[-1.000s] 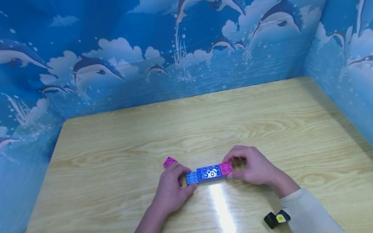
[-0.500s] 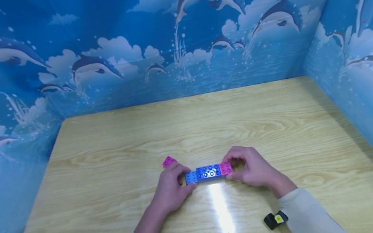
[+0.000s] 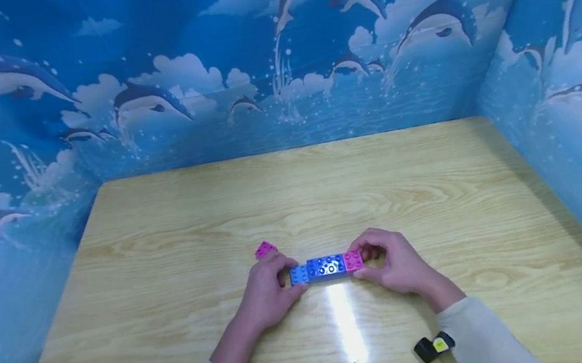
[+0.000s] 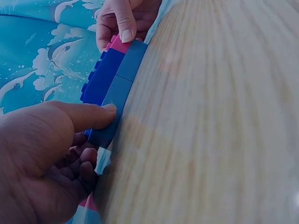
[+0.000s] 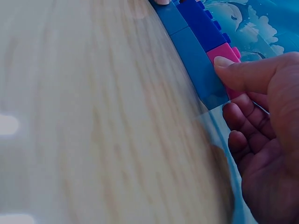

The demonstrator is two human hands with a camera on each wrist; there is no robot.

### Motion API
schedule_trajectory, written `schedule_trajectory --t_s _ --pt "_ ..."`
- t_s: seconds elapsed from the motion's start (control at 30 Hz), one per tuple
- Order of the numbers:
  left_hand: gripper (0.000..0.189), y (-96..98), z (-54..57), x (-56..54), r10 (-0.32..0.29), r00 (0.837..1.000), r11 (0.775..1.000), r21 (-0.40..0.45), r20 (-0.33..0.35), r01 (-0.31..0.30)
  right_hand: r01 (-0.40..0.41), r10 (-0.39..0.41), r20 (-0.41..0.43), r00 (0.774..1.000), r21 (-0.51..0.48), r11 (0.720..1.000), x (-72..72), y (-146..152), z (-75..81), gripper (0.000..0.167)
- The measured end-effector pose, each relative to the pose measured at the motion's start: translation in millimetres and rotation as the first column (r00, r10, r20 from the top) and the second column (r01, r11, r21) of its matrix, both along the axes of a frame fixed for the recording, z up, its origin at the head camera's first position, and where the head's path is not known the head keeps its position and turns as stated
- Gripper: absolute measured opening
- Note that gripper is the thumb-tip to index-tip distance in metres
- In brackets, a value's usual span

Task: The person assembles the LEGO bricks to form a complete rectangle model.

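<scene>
In the head view a low assembly of toy building bricks lies on the wooden table. Its lower layer is two lighter blue bricks (image 4: 123, 92) end to end. On top sit a dark blue brick (image 3: 325, 266) in the middle and a pink brick (image 3: 353, 260) flush at the right end; studs of the left lighter blue brick (image 3: 299, 275) show. My left hand (image 3: 265, 290) pinches that left end between thumb and fingers. At the other end, my right hand (image 3: 398, 263) pinches the pink brick, the thumb on its near side in the right wrist view.
A loose pink brick (image 3: 264, 249) lies just beyond my left hand, partly hidden by it. The wooden table (image 3: 294, 200) extends around the bricks. Dolphin-patterned cloth (image 3: 237, 133) hangs behind the table and along both sides.
</scene>
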State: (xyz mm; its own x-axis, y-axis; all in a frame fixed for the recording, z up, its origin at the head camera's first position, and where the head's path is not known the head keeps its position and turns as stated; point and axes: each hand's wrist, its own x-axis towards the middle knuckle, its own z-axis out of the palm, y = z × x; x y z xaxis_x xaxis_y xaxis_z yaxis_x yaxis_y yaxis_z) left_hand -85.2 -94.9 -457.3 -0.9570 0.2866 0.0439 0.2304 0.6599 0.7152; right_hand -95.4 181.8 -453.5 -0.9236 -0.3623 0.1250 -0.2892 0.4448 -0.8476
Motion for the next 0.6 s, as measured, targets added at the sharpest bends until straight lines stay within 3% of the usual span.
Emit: schedule_trajectory --t_s 0.23,0.43,0.6 --pt "0.036 -0.1 1.4 -0.4 -0.003 1.000 1.000 0.001 -0.008 0.003 0.023 -0.023 0.014 1.000 -0.021 1.000 9.2 -7 23.1 0.035" --pt "0.039 -2.8 0.8 0.4 0.003 1.000 1.000 0.020 0.001 -0.003 0.020 -0.019 0.021 1.000 -0.035 0.999 9.6 -7 22.1 0.036" --pt "0.044 -11.1 5.4 -2.0 0.036 0.999 0.997 0.073 -0.039 -0.033 0.013 -0.012 0.010 1.000 -0.049 0.999 9.3 -7 19.4 0.036"
